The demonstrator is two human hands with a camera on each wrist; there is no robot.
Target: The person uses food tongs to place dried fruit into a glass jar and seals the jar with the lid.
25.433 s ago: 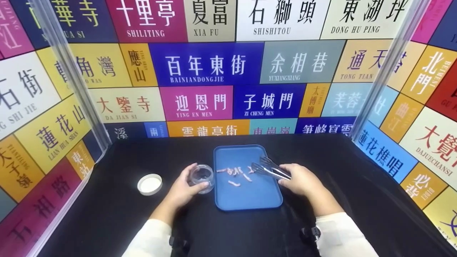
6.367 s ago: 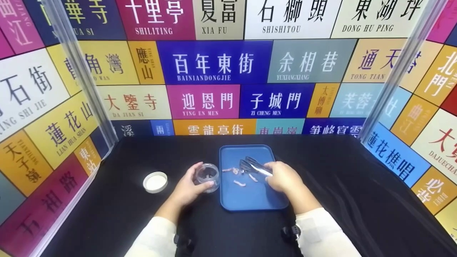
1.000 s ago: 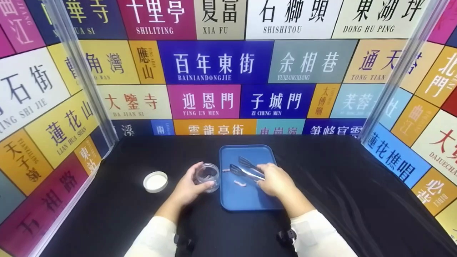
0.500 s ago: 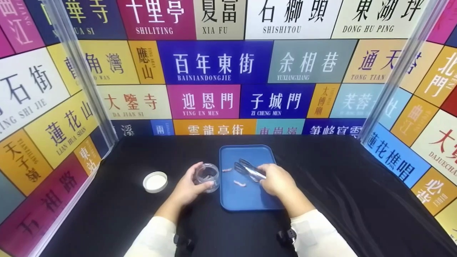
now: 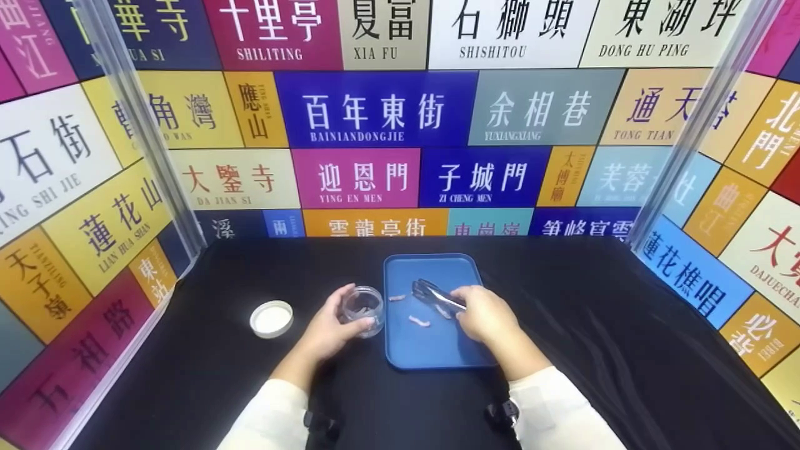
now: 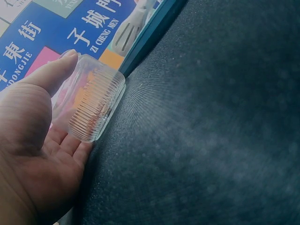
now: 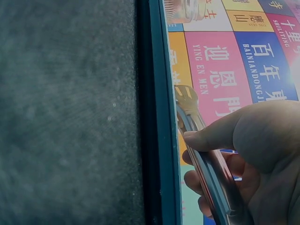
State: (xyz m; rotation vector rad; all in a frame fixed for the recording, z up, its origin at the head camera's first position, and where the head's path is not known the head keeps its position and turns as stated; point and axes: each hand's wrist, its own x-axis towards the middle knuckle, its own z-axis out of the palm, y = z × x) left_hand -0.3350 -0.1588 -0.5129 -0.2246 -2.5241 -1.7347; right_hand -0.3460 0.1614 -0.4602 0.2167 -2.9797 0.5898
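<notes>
A person's left hand point(image 5: 331, 326) grips a clear jar point(image 5: 362, 304), thumb and fingers around it, beside a blue tray point(image 5: 437, 347); the right hand point(image 5: 489, 317) clamps metal tongs point(image 5: 432, 295) over it. The left wrist view reveals the jar's ribbed wall; the head view alone shows the white lid point(image 5: 271, 319). Small bits point(image 5: 367, 311) lie inside the jar, pinkish pieces point(image 5: 420, 321) on the tray.

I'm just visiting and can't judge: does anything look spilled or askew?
Nothing stands out: the left hand holds the clear jar mouth up, and the loose pink pieces lie on the blue tray, none visible on the black cloth.
</notes>
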